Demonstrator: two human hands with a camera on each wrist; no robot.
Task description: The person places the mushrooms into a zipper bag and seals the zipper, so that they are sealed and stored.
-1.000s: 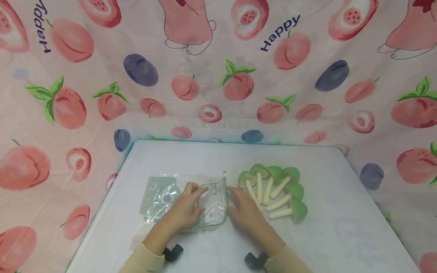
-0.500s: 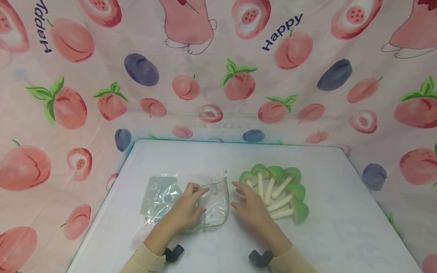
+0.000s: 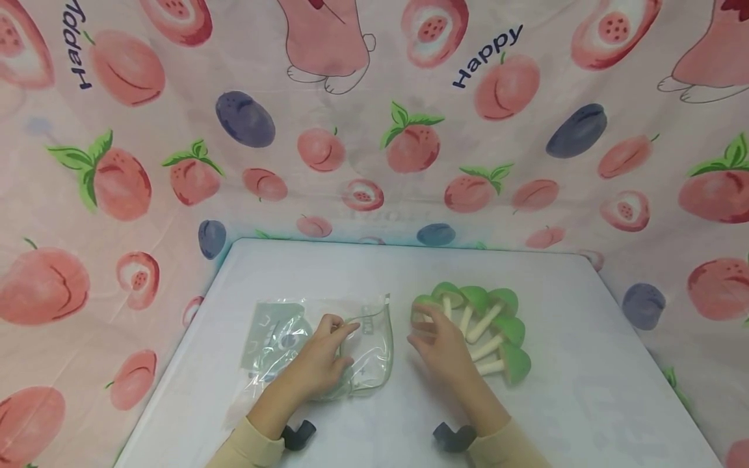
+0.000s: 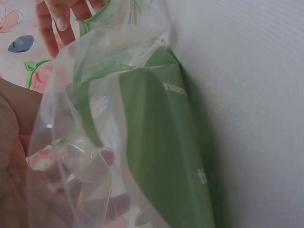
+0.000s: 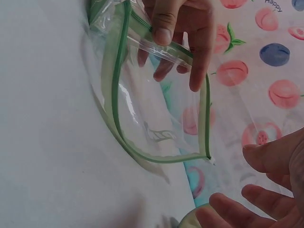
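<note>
the clear zip bag point(image 3: 373, 356) lies on the white table point(image 3: 562, 403), its green-edged mouth gaping toward the right hand point(image 3: 443, 348). the left hand point(image 3: 318, 361) grips the mouth's rim, thumb on the film, other fingers showing through the plastic; a green printed panel point(image 3: 272, 335) stretches out behind it. the right hand's fingers are bent and apart in front of the leftmost green-capped mushroom point(image 3: 422, 299); whether they touch it, i can't tell. five more mushrooms point(image 3: 515, 363) fan out beside it.
</note>
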